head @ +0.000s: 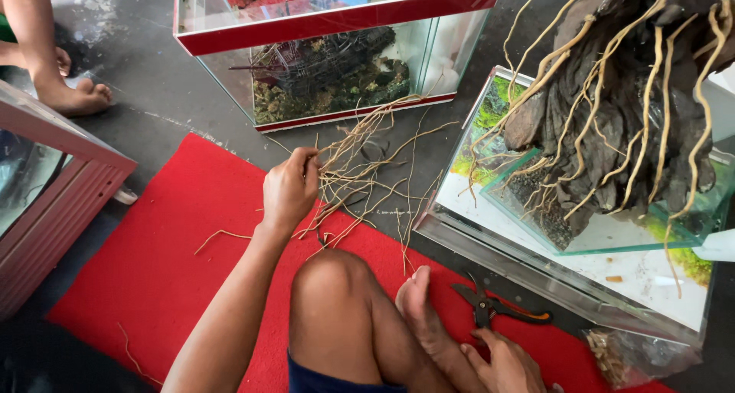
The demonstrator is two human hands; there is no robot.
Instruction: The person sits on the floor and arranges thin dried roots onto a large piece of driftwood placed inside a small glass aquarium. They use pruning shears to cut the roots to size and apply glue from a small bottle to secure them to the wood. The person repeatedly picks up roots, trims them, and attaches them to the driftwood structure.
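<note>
My left hand (pixel 289 188) is closed around thin tan roots from a loose pile of dried roots (pixel 366 163) lying on the floor and the red mat (pixel 161 263). My right hand (pixel 505 362) rests low by my foot (pixel 419 309), fingers loosely apart, just below a pair of black pruning shears with orange trim (pixel 490 309) that lie on the mat; it holds nothing. My bent knee (pixel 333 286) sits between the two hands.
A red-rimmed glass tank (pixel 337 26) with dark rock and moss stands at the back. At right, driftwood with long roots (pixel 620 94) sits in a small glass tank (pixel 612 240). Another person's foot (pixel 73 94) is at far left, beside a pink-framed tank (pixel 53 194).
</note>
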